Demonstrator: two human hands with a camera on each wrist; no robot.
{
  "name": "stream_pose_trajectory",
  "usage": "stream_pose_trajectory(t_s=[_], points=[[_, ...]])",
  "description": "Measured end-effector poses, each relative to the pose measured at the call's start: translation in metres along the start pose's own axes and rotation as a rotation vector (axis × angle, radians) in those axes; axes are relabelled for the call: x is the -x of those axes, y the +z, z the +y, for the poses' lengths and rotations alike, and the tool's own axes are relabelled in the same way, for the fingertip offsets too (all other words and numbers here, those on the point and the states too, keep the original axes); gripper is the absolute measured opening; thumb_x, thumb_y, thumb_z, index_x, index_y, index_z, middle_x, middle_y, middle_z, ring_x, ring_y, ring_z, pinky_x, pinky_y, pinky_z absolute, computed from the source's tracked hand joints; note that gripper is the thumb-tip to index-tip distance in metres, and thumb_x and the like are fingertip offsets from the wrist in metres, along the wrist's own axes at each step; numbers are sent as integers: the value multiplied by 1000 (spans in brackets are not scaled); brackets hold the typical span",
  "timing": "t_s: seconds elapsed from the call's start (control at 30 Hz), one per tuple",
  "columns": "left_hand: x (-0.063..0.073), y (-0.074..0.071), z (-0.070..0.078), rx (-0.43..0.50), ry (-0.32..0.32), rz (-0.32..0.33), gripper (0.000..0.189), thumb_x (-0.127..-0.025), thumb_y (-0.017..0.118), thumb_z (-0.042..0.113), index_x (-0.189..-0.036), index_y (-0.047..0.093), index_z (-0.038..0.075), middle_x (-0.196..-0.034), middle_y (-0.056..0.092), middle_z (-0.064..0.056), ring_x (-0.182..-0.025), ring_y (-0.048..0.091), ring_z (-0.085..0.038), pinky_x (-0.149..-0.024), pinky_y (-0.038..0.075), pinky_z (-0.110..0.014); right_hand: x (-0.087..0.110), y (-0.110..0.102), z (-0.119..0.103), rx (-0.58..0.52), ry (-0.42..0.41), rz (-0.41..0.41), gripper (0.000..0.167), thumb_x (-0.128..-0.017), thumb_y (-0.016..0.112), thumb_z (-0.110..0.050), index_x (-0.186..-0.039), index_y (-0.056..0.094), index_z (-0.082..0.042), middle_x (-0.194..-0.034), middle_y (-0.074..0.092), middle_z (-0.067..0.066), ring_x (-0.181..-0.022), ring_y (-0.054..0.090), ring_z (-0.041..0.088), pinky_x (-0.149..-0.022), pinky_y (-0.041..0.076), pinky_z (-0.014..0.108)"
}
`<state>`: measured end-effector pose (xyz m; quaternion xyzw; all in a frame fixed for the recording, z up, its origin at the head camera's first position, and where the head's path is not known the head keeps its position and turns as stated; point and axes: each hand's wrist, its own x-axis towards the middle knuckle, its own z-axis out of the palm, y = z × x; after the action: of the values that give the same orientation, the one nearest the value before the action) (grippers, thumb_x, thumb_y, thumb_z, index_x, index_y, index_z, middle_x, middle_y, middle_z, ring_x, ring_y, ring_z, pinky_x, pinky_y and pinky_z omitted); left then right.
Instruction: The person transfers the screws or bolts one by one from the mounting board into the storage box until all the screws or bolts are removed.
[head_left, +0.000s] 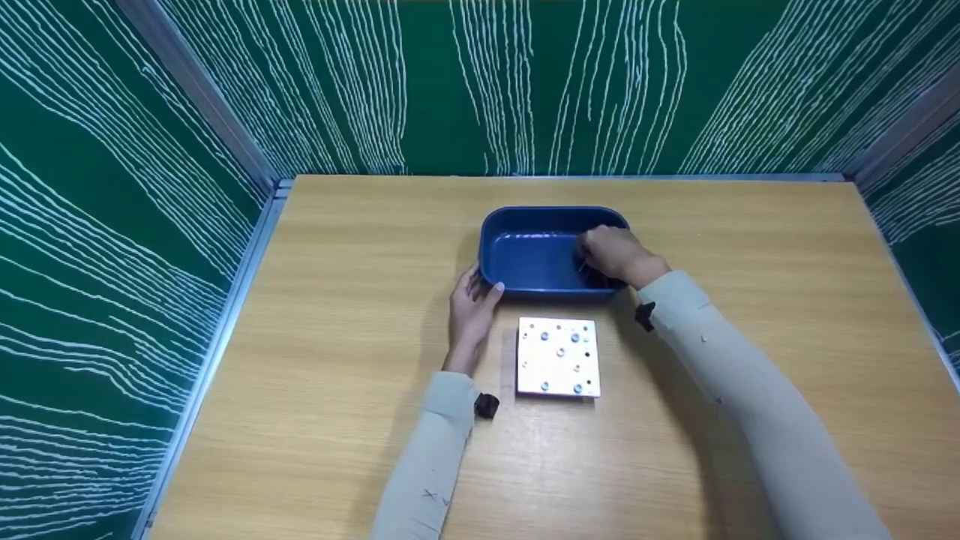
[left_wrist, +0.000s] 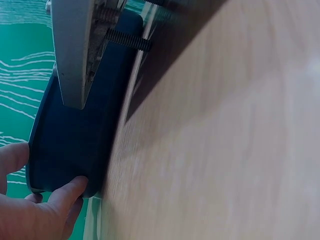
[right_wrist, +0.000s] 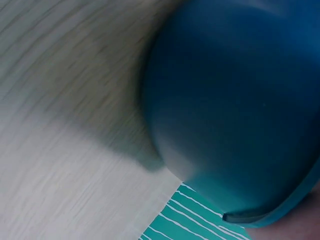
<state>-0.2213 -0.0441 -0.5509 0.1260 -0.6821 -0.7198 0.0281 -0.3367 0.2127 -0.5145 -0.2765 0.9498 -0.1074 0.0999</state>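
Observation:
A blue bin [head_left: 551, 216] with rounded corners sits on the table. My left hand [head_left: 471, 315] holds its near left corner, thumb at the rim; in the left wrist view, fingers [left_wrist: 70, 192] press the outer wall. My right hand [head_left: 616, 253] reaches over the rim into the right end of the bin, fingers curled down. Dark small pieces [head_left: 596, 279] lie beneath it; I cannot tell whether it pinches one. In front of the bin is a square silver metal plate [head_left: 560, 371] with holes and bolt heads. Threaded bolts [left_wrist: 127, 39] stick out of its underside in the left wrist view.
The wooden table [head_left: 360, 300] is bounded by a metal frame rail [head_left: 225, 337] on the left. Green panels [head_left: 431, 90] with white wavy lines stand behind and at both sides. Dark wrist cameras [head_left: 487, 406] sit on both cuffs.

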Motion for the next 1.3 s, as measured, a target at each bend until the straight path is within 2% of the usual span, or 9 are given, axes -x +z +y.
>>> stream_pose_trajectory(t_s=[0.13, 0.27, 0.57, 0.9, 1.07, 1.2, 1.3], points=[[1, 0, 0, 40, 21, -13, 60, -99, 70, 1, -154, 47, -3, -157, 51, -23, -148, 47, -34, -125, 41, -36, 0, 1, -1, 34, -12, 6, 14, -101, 63, 1, -88, 69, 3, -78, 70, 17, -67, 66, 27, -60, 58, 41], [2, 1, 0, 55, 4, -8, 61, -98, 70, 1, -155, 47, -1, -158, 51, -21, -148, 48, -33, -124, 41, -35, 0, 2, -1, 34, -7, -5, 14, -102, 62, 0, -91, 70, 2, -79, 70, 16, -67, 67, 27, -61, 60, 40], [1, 1, 3, 22, -8, -2, 63, -99, 71, 5, -157, 46, 2, -159, 50, -18, -149, 47, -31, -124, 41, -35, 1, 0, -1, 25, 5, 3, 16, -102, 60, 1, -89, 70, 1, -76, 69, 14, -65, 68, 25, -59, 59, 36], [2, 1, 1, -24, -15, 11, 61, -100, 70, 5, -156, 48, 3, -158, 52, -17, -148, 48, -31, -123, 43, -35, 2, 2, -3, 34, 6, -6, 15, -98, 61, 4, -89, 71, 0, -78, 70, 14, -68, 66, 25, -64, 60, 39], [2, 1, 0, 5, -13, 4, 61, -100, 69, 3, -157, 46, 1, -159, 51, -19, -149, 48, -32, -124, 42, -35, 2, 5, -2, 79, -16, 17, 12, -96, 62, 5, -87, 69, 2, -79, 70, 18, -67, 64, 27, -62, 60, 45], [2, 2, 1, 20, -13, 5, 61, -100, 69, 2, -157, 46, 2, -160, 50, -18, -149, 47, -32, -124, 42, -35, 3, 4, -3, 91, -14, 14, 11, -98, 61, 5, -92, 70, 3, -79, 70, 18, -67, 66, 26, -61, 60, 42], [1, 2, 1, 18, -15, 6, 61, -100, 69, 3, -157, 46, 3, -160, 50, -18, -149, 47, -32, -124, 42, -35, 5, 1, -4, 69, 5, 0, 11, -100, 61, 3, -97, 71, 2, -81, 70, 16, -70, 69, 26, -65, 63, 40]])
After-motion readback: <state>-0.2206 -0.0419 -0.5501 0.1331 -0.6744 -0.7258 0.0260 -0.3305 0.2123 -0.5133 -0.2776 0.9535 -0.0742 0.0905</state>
